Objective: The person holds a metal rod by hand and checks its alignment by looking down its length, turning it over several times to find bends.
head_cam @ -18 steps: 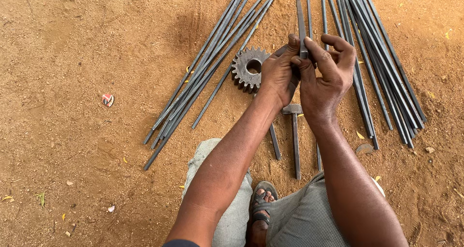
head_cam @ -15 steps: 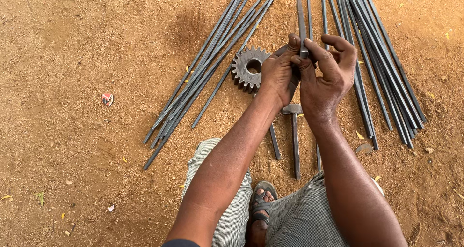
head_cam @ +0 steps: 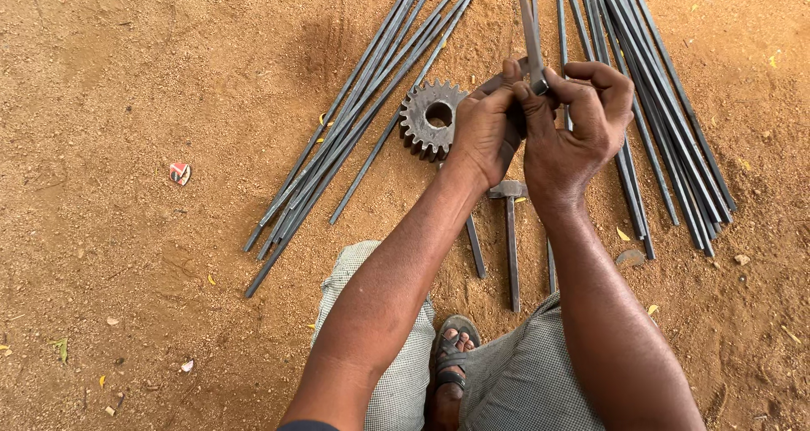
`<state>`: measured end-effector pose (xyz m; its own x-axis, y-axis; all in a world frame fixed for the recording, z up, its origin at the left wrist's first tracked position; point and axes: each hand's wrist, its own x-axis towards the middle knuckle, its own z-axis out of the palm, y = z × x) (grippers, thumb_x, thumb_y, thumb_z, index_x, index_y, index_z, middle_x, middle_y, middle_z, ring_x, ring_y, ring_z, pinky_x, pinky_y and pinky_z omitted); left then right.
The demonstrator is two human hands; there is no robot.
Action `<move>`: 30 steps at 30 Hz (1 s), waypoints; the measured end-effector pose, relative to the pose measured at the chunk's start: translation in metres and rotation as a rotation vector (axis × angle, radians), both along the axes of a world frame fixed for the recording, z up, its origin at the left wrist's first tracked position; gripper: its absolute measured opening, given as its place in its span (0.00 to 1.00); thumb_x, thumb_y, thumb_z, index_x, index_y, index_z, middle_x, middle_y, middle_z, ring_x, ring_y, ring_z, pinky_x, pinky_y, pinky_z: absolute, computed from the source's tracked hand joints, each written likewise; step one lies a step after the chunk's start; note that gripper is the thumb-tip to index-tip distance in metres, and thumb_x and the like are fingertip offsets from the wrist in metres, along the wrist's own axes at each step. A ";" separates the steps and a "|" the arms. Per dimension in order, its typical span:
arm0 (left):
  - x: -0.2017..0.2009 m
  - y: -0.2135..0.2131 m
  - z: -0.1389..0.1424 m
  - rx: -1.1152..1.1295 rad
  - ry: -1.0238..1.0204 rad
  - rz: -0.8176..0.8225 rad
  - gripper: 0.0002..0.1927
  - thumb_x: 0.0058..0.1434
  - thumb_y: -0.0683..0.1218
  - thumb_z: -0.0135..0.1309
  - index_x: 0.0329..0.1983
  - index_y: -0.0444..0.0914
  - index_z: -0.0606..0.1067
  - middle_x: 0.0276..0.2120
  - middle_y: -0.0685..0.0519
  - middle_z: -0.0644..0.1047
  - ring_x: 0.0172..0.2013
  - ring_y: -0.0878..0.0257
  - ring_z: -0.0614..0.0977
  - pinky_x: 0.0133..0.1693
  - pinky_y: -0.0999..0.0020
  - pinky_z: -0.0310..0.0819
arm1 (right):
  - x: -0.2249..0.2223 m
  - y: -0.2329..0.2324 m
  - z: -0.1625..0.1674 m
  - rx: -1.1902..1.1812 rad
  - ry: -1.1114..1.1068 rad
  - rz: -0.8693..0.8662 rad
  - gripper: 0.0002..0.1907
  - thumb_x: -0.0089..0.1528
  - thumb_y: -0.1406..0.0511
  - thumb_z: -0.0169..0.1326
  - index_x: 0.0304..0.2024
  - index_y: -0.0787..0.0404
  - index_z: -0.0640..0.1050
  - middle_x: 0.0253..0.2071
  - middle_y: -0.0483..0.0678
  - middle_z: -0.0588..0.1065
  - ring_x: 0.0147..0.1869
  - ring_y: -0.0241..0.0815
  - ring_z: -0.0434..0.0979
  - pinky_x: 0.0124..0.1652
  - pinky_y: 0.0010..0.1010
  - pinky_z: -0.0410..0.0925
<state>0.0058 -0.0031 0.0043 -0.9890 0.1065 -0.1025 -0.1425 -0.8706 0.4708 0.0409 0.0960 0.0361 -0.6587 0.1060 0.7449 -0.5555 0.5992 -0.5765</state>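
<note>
Both hands meet over the dirt ground and grip the near end of one flat grey metal strip, which runs up and away from me. My left hand pinches it from the left, my right hand from the right, fingers curled over its end. A rusty toothed gear lies on the ground just left of my left hand. A hammer with a metal handle lies below the hands, head toward them.
A fan of long metal strips lies at the left, a thicker pile of metal strips at the right. My checked trouser legs and a sandalled foot are at the bottom. A small red scrap lies at the left.
</note>
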 end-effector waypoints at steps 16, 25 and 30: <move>-0.007 -0.012 -0.003 -0.023 -0.044 -0.033 0.14 0.68 0.40 0.57 0.54 0.29 0.75 0.43 0.44 0.80 0.44 0.58 0.85 0.48 0.70 0.86 | -0.010 -0.014 -0.004 0.000 -0.022 -0.011 0.14 0.67 0.62 0.77 0.44 0.56 0.82 0.58 0.44 0.69 0.66 0.41 0.69 0.61 0.33 0.76; -0.009 -0.023 -0.004 0.002 -0.061 -0.007 0.15 0.67 0.40 0.57 0.55 0.31 0.75 0.43 0.47 0.81 0.42 0.61 0.84 0.46 0.72 0.85 | -0.010 -0.027 -0.001 -0.025 -0.064 -0.004 0.13 0.67 0.60 0.76 0.44 0.54 0.82 0.58 0.44 0.68 0.64 0.40 0.69 0.60 0.36 0.75; -0.016 -0.017 -0.003 0.003 -0.072 0.001 0.15 0.67 0.42 0.59 0.54 0.30 0.76 0.41 0.47 0.81 0.41 0.62 0.85 0.45 0.72 0.86 | -0.016 -0.023 0.000 0.064 -0.010 -0.054 0.15 0.69 0.59 0.76 0.42 0.55 0.81 0.58 0.44 0.71 0.65 0.41 0.68 0.61 0.40 0.69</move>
<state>-0.0100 -0.0198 0.0008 -0.9791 0.1061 -0.1732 -0.1754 -0.8720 0.4571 0.0245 0.0729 0.0362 -0.6610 0.0938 0.7445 -0.5158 0.6638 -0.5416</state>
